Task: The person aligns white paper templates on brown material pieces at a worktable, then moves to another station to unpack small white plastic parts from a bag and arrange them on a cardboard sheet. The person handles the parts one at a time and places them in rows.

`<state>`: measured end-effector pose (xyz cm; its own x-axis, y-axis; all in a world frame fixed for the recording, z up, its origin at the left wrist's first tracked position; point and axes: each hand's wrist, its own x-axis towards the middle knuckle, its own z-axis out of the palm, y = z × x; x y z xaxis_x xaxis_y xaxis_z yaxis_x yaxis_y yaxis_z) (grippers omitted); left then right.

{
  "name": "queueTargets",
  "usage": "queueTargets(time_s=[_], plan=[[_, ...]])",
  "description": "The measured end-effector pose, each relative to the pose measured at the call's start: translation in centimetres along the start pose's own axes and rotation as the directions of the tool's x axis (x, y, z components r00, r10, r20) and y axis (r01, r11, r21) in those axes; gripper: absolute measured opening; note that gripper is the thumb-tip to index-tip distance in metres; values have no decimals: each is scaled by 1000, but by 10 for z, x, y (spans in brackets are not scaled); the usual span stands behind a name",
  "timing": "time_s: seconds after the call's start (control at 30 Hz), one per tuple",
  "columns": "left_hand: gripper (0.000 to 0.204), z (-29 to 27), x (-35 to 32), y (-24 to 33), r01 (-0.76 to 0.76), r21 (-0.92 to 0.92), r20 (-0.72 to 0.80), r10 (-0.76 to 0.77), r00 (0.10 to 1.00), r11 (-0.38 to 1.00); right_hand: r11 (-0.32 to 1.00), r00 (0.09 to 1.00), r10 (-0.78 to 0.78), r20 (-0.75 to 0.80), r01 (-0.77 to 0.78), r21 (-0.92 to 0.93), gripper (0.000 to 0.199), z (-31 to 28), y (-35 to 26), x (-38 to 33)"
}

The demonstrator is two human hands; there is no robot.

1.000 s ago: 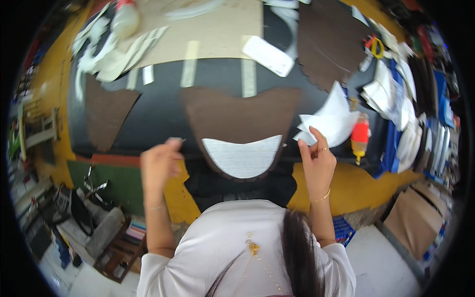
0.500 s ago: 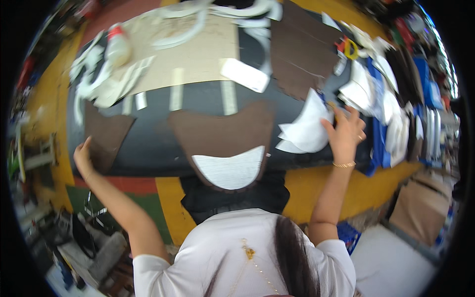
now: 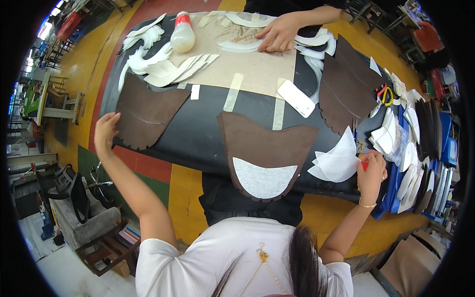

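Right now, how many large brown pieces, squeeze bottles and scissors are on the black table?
Large brown pieces: 3, one by the left hand at, one in the middle, one on the right
Squeeze bottles: 2, a clear one and one under the right hand
Scissors: 1
Total: 6

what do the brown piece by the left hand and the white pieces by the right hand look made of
The brown piece at the left hand looks like matte leather or suede-like sheet: flat, dull, with a scalloped cut edge. The white pieces near the right hand look like thin paper or stiff lining fabric: pale, curling, stacked. Neither is certain.
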<state>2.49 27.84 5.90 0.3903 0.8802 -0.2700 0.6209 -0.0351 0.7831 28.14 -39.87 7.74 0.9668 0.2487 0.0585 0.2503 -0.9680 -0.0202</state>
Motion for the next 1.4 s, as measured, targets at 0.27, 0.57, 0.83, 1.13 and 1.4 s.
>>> queueTargets(time_s=[0.27,0.57,0.83,1.13,1.4], plan=[[35,11,-186,134,-485,-208,3,496,868,850,838,980,125,156,-188,512,12,-53,-33,-17],[28,166,-266,91,110,-596,516,274,811,796,804,971,225,-85,-135,580,28,-56,-27,-33],[25,206,-278,20,318,-574,563,82,823,755,662,941,332,-62,-186,726,27,-48,-18,-40],[24,205,-285,26,341,-405,637,-5,771,848,702,950,288,-120,-124,701,16,-50,-20,-42],[27,207,-277,23,277,-285,693,-3,720,918,606,961,239,-141,-34,794,10,-61,-21,-48]])
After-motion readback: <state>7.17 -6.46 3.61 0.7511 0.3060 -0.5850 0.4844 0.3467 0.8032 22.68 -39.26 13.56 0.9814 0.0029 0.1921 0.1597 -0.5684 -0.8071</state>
